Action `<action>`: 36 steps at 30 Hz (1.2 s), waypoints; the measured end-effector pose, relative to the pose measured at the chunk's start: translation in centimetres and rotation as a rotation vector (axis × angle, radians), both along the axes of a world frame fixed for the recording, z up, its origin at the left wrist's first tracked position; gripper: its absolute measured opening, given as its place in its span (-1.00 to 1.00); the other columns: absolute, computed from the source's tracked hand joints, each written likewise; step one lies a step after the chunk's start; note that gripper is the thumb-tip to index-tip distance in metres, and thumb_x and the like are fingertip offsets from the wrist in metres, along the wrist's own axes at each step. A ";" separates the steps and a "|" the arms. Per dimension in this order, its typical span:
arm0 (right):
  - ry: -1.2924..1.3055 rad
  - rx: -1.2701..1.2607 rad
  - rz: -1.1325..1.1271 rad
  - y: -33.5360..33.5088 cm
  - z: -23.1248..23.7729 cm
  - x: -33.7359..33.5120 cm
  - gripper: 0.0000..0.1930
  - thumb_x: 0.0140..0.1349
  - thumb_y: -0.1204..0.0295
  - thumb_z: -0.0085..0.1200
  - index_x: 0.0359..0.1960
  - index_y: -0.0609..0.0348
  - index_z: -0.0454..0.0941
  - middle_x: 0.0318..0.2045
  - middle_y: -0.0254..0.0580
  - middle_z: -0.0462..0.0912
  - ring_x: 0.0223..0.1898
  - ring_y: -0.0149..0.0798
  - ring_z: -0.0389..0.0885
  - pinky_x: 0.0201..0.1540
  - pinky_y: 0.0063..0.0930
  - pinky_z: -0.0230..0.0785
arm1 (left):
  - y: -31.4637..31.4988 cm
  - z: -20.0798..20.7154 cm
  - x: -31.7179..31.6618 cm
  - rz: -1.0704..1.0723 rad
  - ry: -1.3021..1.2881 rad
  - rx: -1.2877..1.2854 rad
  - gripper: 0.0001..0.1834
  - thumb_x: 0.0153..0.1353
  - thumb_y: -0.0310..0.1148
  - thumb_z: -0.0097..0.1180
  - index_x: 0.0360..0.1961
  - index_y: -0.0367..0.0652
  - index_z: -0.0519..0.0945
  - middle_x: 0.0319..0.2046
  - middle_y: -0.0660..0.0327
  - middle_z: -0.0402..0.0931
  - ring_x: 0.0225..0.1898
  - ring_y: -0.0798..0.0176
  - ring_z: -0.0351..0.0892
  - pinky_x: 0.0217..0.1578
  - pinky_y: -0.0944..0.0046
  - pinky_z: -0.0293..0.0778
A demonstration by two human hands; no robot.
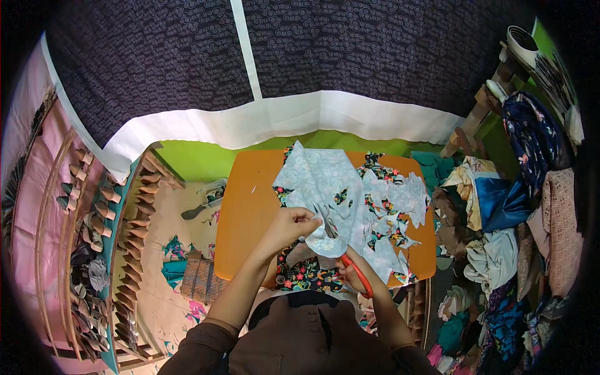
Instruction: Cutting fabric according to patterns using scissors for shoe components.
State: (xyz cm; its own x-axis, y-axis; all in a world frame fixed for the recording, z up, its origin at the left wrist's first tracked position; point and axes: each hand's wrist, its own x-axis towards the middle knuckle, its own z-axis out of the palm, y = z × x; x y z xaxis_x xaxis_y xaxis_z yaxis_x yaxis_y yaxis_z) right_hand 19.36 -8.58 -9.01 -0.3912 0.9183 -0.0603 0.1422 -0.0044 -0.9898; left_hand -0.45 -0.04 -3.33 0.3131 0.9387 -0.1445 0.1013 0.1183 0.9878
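A pair of red-handled scissors (357,275) is in my right hand (351,270), its fingers around the handles. The metal blades reach forward into the pale reverse side of a floral fabric piece (319,178). My left hand (292,227) pinches the edge of this fabric just left of the blades. The piece is partly lifted off the orange-brown table (247,200). Cut scraps of fabric (390,200) with a dark floral front and pale back lie in a heap to the right. More dark floral cloth (306,269) spreads under my hands at the near edge.
Wooden racks with several shoe lasts (131,262) stand on the left. Piled and hanging cloths (506,250) crowd the right side. A dark patterned curtain (175,62) with a white hem hangs beyond the table. Scraps and a brown woven piece (200,278) lie on the floor.
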 end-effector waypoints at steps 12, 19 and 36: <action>-0.070 -0.054 0.029 0.3 0.7 0.2 -0.31 0.01 -0.18 -0.22 -0.10 0.25 0.24 -0.55 -0.29 0.33 -0.52 -0.45 0.27 -0.46 -0.60 0.18 | -0.2 1.4 -0.4 -0.063 0.039 -0.131 -0.82 -0.01 -0.37 0.11 -0.56 -0.29 0.51 -0.70 0.41 0.37 -0.66 0.59 0.26 -0.63 0.56 0.17; 0.038 0.035 0.034 0.2 -1.0 0.2 -0.47 0.07 -0.02 -0.11 -0.20 0.25 0.26 -0.61 -0.27 0.37 -0.55 -0.37 0.36 -0.47 -0.53 0.24 | 0.1 0.9 -0.8 -0.139 0.109 -0.176 -0.78 -0.06 -0.31 0.15 -0.59 -0.27 0.51 -0.71 0.38 0.39 -0.67 0.57 0.27 -0.64 0.56 0.18; 0.089 -0.122 0.018 -0.6 0.6 0.2 -0.26 -0.09 -0.26 -0.17 -0.21 0.27 0.30 -0.59 -0.42 0.28 -0.56 -0.56 0.24 -0.52 -0.68 0.17 | 0.2 0.9 -1.2 -0.179 0.112 -0.170 -0.78 -0.06 -0.31 0.14 -0.64 -0.26 0.49 -0.74 0.38 0.37 -0.68 0.55 0.28 -0.65 0.54 0.19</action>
